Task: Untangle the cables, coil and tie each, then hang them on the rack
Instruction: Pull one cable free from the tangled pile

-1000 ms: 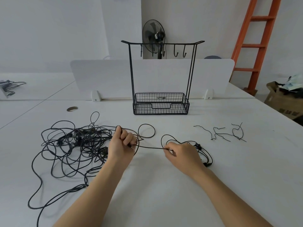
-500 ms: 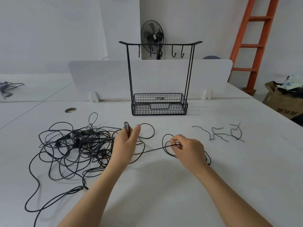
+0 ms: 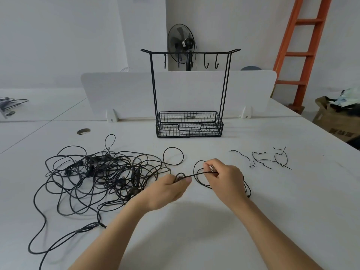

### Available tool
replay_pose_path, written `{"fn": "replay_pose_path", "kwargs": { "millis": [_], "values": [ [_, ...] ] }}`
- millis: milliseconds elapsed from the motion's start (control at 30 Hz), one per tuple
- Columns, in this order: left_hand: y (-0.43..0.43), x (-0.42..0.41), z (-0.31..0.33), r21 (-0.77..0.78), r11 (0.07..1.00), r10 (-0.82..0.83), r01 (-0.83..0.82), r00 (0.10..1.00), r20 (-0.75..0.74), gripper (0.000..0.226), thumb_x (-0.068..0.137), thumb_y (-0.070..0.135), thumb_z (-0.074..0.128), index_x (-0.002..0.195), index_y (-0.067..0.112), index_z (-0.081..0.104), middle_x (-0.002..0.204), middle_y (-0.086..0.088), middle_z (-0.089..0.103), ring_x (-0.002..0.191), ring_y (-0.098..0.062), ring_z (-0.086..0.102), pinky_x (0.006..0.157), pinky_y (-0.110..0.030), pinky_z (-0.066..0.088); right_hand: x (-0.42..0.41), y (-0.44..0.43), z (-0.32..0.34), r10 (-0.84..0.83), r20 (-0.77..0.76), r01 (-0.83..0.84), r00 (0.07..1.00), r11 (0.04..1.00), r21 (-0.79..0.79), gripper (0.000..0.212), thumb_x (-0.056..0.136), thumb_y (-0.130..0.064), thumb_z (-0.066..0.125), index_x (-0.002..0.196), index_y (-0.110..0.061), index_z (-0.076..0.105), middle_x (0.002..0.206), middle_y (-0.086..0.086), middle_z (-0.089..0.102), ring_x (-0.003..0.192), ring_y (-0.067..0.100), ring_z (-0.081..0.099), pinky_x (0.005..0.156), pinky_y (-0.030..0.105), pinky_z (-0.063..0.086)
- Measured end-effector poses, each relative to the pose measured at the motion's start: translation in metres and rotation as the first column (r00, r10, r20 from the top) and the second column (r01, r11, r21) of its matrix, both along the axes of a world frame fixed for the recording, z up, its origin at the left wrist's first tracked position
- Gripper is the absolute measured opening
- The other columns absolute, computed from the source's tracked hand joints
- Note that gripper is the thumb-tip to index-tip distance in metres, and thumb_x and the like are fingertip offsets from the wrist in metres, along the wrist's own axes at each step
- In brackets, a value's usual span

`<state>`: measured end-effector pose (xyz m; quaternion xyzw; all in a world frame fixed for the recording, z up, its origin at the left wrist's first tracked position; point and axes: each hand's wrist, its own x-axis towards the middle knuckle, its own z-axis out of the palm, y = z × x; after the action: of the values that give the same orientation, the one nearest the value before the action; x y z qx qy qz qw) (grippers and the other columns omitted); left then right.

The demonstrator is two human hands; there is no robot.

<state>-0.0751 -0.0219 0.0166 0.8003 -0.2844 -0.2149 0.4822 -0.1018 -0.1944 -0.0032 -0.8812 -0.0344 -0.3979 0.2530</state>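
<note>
A big tangle of thin black cables (image 3: 101, 176) sprawls over the left half of the white table (image 3: 272, 211). One black cable (image 3: 196, 174) runs from the tangle to a small coil under my right hand. My left hand (image 3: 167, 189) pinches this cable between thumb and fingers just right of the tangle. A short way further right, my right hand (image 3: 224, 178) pinches the same cable and holds its loops. The black wire rack (image 3: 190, 90) with hooks and a mesh basket stands behind, nothing hanging on it.
Several black twist ties (image 3: 261, 158) lie on the table to the right of my hands. A white divider panel (image 3: 120, 90) stands behind the rack. A round cable hole (image 3: 83, 131) sits far left. An orange ladder (image 3: 303, 47) and a cardboard box (image 3: 339, 117) are off the table's right side.
My left hand came down from beside the tangle and moved right, close to my right hand, and now pinches the cable there. My right hand stays on the coil.
</note>
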Motion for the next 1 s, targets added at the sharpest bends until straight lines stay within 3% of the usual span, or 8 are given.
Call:
{"fn": "replay_pose_path", "kwargs": {
  "millis": [233, 367, 500, 600, 700, 833, 900, 1000],
  "values": [
    [0.009, 0.009, 0.001, -0.558, 0.825, -0.062, -0.088, 0.968, -0.245, 0.041, 0.085, 0.041, 0.034, 0.048, 0.024, 0.037, 0.037, 0.009, 0.022, 0.042, -0.009, 0.016, 0.042, -0.020, 0.019, -0.001, -0.005, 0.000, 0.033, -0.210, 0.007, 0.977, 0.982, 0.189, 0.021, 0.078, -0.023, 0.047, 0.074, -0.007, 0.062, 0.041, -0.005, 0.039, 0.045, 0.026, 0.043, 0.052, 0.031, 0.037],
    [0.006, 0.015, -0.004, -0.616, 0.738, 0.025, -0.276, 0.923, -0.384, 0.039, 0.091, 0.047, 0.034, 0.075, 0.016, 0.050, 0.038, 0.007, 0.023, 0.041, -0.009, 0.017, 0.040, -0.019, 0.019, -0.005, 0.002, 0.000, 0.080, -0.108, -0.065, 0.991, 0.989, 0.136, 0.013, 0.074, -0.015, 0.053, 0.070, -0.008, 0.063, 0.031, -0.015, 0.026, 0.043, -0.001, 0.040, 0.046, 0.020, 0.025],
    [0.000, 0.013, -0.003, -0.590, 0.704, 0.083, -0.396, 0.871, -0.485, 0.044, 0.094, 0.045, 0.025, 0.103, 0.021, 0.061, 0.047, 0.002, 0.027, 0.041, -0.010, 0.021, 0.039, -0.016, 0.018, -0.005, 0.006, -0.002, 0.095, -0.083, -0.095, 0.992, 0.995, -0.002, 0.023, 0.078, -0.025, 0.046, 0.066, -0.012, 0.061, 0.035, -0.006, 0.031, 0.051, 0.013, 0.028, 0.039, 0.025, 0.024],
    [-0.003, 0.013, 0.001, -0.677, 0.522, 0.034, -0.518, 0.806, -0.591, 0.050, 0.096, 0.040, 0.029, 0.074, 0.017, 0.067, 0.051, 0.003, 0.036, 0.042, -0.009, 0.031, 0.036, -0.015, 0.021, -0.003, 0.008, -0.007, 0.122, -0.086, -0.130, 0.989, 0.988, -0.089, 0.023, 0.077, -0.026, 0.045, 0.062, -0.014, 0.059, 0.036, -0.002, 0.039, 0.043, 0.016, 0.024, 0.035, 0.024, 0.025],
    [-0.003, 0.017, 0.000, -0.695, 0.368, 0.094, -0.618, 0.768, -0.633, 0.067, 0.100, 0.033, 0.028, 0.036, 0.019, 0.043, 0.054, 0.003, 0.050, 0.058, -0.011, 0.045, 0.052, -0.020, 0.033, -0.002, 0.008, -0.009, 0.135, -0.107, -0.147, 0.985, 0.982, -0.116, 0.022, 0.074, -0.026, 0.045, 0.062, -0.016, 0.061, 0.036, -0.004, 0.040, 0.036, 0.017, 0.034, 0.036, 0.018, 0.021],
    [-0.001, 0.014, 0.007, -0.706, 0.199, 0.043, -0.680, 0.726, -0.687, 0.067, 0.099, 0.026, 0.029, 0.032, 0.020, 0.030, 0.039, 0.004, 0.030, 0.044, -0.013, 0.035, 0.062, -0.022, 0.037, -0.001, 0.006, -0.009, 0.118, -0.126, -0.131, 0.985, 0.987, -0.097, 0.015, 0.071, -0.024, 0.052, 0.062, -0.018, 0.063, 0.036, -0.005, 0.032, 0.041, 0.017, 0.034, 0.034, 0.015, 0.025],
    [0.000, 0.013, 0.010, -0.671, 0.271, 0.009, -0.690, 0.699, -0.715, 0.065, 0.098, 0.029, 0.028, 0.033, 0.020, 0.027, 0.043, 0.005, 0.008, 0.041, -0.013, 0.011, 0.043, -0.019, 0.025, 0.001, 0.003, -0.010, 0.099, -0.095, -0.107, 0.991, 0.991, -0.083, 0.006, 0.067, -0.019, 0.057, 0.063, -0.019, 0.062, 0.040, -0.009, 0.022, 0.051, 0.012, 0.031, 0.035, 0.014, 0.022],
    [0.000, 0.015, 0.005, -0.552, 0.483, 0.158, -0.680, 0.687, -0.709, 0.060, 0.098, 0.030, 0.032, 0.039, 0.022, 0.026, 0.041, 0.007, 0.009, 0.037, -0.011, 0.006, 0.037, -0.014, 0.007, 0.002, -0.001, -0.007, 0.045, -0.072, -0.052, 0.996, 0.993, -0.102, 0.017, 0.072, -0.030, 0.049, 0.064, -0.022, 0.062, 0.041, -0.010, 0.021, 0.055, 0.008, 0.032, 0.037, 0.014, 0.019]
  ]
}}
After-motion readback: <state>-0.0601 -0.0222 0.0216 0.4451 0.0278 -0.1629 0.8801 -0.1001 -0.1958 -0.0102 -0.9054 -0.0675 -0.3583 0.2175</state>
